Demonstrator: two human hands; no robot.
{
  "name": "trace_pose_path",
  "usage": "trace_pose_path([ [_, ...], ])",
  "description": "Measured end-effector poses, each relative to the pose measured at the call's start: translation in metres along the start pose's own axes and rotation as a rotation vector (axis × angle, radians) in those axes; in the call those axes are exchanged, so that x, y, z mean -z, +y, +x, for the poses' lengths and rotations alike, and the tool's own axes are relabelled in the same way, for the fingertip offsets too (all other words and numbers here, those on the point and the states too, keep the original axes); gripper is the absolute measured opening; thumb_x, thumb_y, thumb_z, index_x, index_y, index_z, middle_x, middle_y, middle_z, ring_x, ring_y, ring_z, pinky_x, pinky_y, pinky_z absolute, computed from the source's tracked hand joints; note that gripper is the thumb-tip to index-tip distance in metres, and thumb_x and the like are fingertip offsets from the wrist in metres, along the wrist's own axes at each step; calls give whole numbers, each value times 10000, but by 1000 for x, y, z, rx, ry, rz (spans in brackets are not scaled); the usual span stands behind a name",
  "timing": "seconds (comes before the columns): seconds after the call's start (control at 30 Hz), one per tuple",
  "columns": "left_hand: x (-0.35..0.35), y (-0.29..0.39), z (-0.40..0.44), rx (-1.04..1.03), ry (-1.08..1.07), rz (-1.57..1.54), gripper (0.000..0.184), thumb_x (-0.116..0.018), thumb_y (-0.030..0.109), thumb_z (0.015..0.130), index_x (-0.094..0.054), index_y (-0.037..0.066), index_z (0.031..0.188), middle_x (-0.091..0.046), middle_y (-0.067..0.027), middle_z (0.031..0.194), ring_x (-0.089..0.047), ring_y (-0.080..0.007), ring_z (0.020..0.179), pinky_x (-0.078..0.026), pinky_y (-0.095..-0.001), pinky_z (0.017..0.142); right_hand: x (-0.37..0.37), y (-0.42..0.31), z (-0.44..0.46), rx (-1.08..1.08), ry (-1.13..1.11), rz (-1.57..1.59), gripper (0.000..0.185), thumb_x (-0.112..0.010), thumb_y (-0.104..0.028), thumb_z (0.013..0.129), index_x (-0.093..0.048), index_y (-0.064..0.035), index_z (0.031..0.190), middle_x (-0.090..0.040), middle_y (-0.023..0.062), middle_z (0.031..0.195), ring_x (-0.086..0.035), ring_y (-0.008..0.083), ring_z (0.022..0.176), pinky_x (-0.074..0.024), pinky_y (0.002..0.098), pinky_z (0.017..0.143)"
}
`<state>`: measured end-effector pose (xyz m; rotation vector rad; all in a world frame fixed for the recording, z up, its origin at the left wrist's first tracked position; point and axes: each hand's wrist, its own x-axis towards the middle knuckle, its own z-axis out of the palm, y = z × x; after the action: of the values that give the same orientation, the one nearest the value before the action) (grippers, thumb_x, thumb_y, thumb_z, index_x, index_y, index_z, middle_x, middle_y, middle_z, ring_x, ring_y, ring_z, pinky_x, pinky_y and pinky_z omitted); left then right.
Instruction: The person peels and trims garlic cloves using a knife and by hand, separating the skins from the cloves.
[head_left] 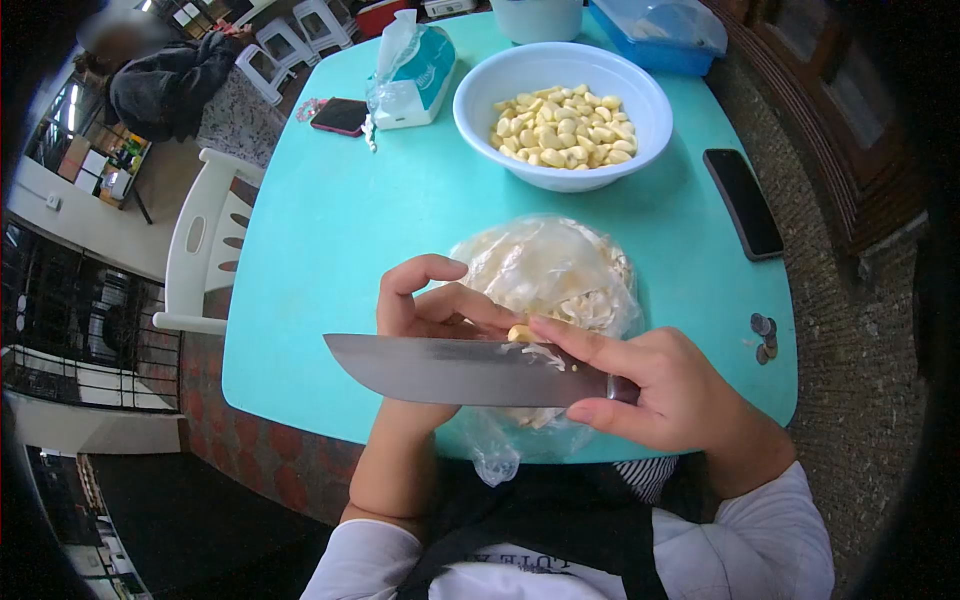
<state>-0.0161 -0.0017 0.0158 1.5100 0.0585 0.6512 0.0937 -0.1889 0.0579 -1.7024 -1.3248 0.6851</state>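
Garlic clove (519, 334) in fingertips of left hand (398, 315), at upper edge of knife (440, 372); right hand (655, 385) grips handle, index fingertip against clove; plastic bag (545, 260) below; left thumb hidden from here.

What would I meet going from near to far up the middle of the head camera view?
Dark apron → knife → light-blue bowl of peeled garlic cloves → pale container.
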Motion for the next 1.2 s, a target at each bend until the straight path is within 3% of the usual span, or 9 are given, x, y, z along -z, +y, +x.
trace_pose_path([
  [0.13, 0, 1, 0, -38, -10, 11, 557, -713, 75, 735, -349, 48, 1156, -634, -129, 833, -632, -170, 724, -513, -232, 636, 5, -4, 0, -99, -111, 133, 581, -632, -214, 814, -407, -84, 1333, -632, 186, 965, -658, 243, 721, -490, 285, 674],
  [0.23, 0, 2, -1, -75, -7, 39, 550, -717, 89, 738, -356, 53, 1151, -637, -124, 820, -632, -164, 720, -510, -229, 631, -5, 10, 0, 54, -43, 330, 571, -618, -202, 829, -396, -52, 1334, -627, 196, 1004, -649, 244, 870, -466, 287, 790],
  [0.33, -2, 1, -2, -114, 19, 31, 546, -719, 90, 739, -357, 53, 1146, -639, -122, 812, -632, -162, 720, -509, -230, 627, 1, 4, 0, -27, -111, 355, 562, -606, -192, 841, -387, -28, 1333, -616, 206, 1040, -616, 246, 979, -433, 297, 863],
  [0.63, -3, -4, -2, -209, 17, 2, 569, -741, 41, 707, -357, 14, 1126, -626, -151, 801, -636, -194, 733, -523, -258, 639, -3, 7, 1, 13, -80, 427, 506, -578, -162, 866, -407, -23, 1322, -626, 170, 1043, -614, 228, 949, -435, 306, 864],
  [0.7, 1, -6, 1, -276, -39, 36, 590, -749, 16, 690, -354, 5, 1129, -624, -156, 803, -637, -206, 741, -529, -269, 647, -3, 7, 1, -48, -110, 531, 498, -556, -156, 882, -391, -17, 1331, -635, 124, 944, -612, 182, 826, -462, 280, 764],
  [0.77, -2, -1, -2, -187, -16, -83, 587, -751, -10, 676, -365, -4, 1119, -623, -162, 809, -639, -215, 755, -539, -281, 659, -3, 9, -1, -149, -156, 742, 491, -529, -167, 901, -373, -12, 1341, -609, 77, 819, -571, 130, 688, -451, 243, 644],
  [0.83, -6, 3, -1, -130, 4, -179, 567, -744, -35, 671, -380, -10, 1105, -622, -168, 815, -641, -224, 772, -548, -293, 671, -2, 18, -6, -294, -217, 1056, 487, -496, -196, 923, -354, -9, 1349, -550, 29, 669, -491, 73, 534, -402, 195, 505],
  [0.93, -8, 3, 0, -91, -3, -263, 506, -721, -61, 683, -408, -13, 1078, -619, -177, 831, -640, -237, 800, -559, -306, 683, 2, 12, -1, -315, -220, 1114, 500, -436, -257, 949, -315, 2, 1359, -418, -15, 540, -342, 27, 428, -276, 164, 399],
  [1.2, -4, -1, 1, 93, -98, -451, 362, -679, -90, 703, -480, -22, 998, -595, -156, 940, -613, -242, 883, -565, -306, 700, 2, 15, -1, -285, -216, 1162, 516, -400, -286, 961, -280, 6, 1369, -421, -13, 521, -355, 39, 412, -282, 171, 381],
])
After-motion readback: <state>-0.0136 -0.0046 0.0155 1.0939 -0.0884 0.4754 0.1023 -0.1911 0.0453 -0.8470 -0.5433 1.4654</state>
